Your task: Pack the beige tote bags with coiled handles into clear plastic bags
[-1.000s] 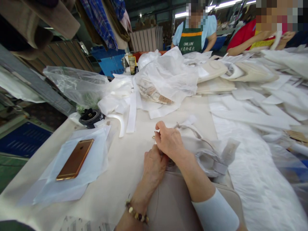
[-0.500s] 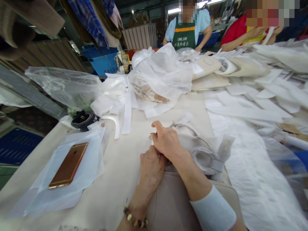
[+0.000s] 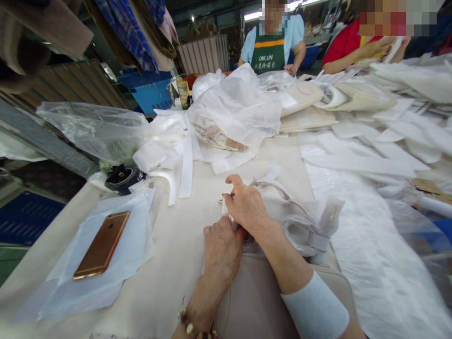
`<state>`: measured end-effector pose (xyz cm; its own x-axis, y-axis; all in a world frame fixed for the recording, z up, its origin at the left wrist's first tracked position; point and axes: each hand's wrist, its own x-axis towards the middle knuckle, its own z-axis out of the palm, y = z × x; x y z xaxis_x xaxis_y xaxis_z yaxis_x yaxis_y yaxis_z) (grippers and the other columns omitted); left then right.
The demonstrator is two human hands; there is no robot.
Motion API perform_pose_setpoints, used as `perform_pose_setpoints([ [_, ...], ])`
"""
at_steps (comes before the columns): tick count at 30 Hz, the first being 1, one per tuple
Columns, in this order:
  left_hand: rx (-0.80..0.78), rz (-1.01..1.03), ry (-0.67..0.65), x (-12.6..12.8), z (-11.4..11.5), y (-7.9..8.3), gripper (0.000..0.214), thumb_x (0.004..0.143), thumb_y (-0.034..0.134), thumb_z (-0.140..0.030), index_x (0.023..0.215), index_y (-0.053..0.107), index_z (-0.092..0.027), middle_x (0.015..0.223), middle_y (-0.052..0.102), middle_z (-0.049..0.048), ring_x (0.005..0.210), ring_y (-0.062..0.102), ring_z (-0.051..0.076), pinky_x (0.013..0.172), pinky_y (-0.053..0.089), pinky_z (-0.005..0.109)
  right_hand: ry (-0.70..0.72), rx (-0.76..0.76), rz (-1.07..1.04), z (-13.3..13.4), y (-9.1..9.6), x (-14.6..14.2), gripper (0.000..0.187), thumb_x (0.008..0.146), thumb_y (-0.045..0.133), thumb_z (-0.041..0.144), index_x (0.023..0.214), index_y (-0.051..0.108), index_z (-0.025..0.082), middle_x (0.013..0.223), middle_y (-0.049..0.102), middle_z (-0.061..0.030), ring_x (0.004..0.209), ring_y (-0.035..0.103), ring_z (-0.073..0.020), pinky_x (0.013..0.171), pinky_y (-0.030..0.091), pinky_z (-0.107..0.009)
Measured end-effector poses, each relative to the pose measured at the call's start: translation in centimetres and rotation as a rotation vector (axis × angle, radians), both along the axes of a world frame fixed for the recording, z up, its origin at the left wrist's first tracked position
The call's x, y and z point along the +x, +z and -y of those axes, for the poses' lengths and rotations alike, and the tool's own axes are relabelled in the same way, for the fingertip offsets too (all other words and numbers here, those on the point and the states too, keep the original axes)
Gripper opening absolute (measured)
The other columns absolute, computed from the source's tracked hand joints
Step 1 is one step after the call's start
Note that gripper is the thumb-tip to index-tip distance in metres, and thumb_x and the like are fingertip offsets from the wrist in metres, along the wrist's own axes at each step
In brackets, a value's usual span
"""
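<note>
A beige-grey bag (image 3: pixel 256 292) lies at the table's near edge, under my wrists. At its far end my left hand (image 3: pixel 223 245) is closed with its fingers curled round a narrow white strip (image 3: pixel 226 207). Just above it, my right hand (image 3: pixel 247 205) pinches the same strip between thumb and fingers, its index finger bent. A small gold metal fitting (image 3: pixel 221 201) shows beside the right thumb. What lies under the palms is hidden. Right of my hands, a strap (image 3: pixel 278 188) and a clear-wrapped ring-shaped part (image 3: pixel 298 233) rest on the bag.
To the left a gold-brown phone (image 3: pixel 102 245) lies on thin white sheets (image 3: pixel 136 235), near a black tape roll (image 3: pixel 125 178). White wrapping and plastic (image 3: pixel 240 103) pile up ahead. White padding (image 3: pixel 370 235) covers the right side. Two people stand across the table.
My right hand has shifted very slightly up and right, and more of the white strip shows between the hands. The view has moved a little.
</note>
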<state>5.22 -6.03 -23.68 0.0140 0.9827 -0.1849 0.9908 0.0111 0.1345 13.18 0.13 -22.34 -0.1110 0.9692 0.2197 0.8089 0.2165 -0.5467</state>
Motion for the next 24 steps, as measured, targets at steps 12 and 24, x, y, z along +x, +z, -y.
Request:
perform_pose_setpoints([
  [12,0.032,0.248,-0.042,-1.1,-0.2,-1.4,0.017,0.088,0.044,-0.017,0.094,0.060,-0.015,0.097,0.068,0.0106,0.094,0.062,0.026,0.074,0.041,0.034,0.185,0.113,0.201,1.5,1.4,-1.0,0.026,0.086,0.044,0.012,0.111,0.050,0.015,0.079,0.069,-0.0064,0.074,0.066,-0.0229,0.062,0.040,-0.028],
  [24,-0.078,-0.014,-0.087,-0.5,0.0,0.2,0.025,0.095,0.033,-0.026,0.097,0.056,-0.016,0.094,0.064,0.0105,0.094,0.062,0.025,0.078,0.041,0.036,-0.014,0.006,0.033,-0.1,-0.3,-0.1,0.029,0.086,0.049,0.019,0.114,0.045,0.018,0.078,0.070,-0.0021,0.077,0.066,-0.0213,0.068,0.041,-0.028],
])
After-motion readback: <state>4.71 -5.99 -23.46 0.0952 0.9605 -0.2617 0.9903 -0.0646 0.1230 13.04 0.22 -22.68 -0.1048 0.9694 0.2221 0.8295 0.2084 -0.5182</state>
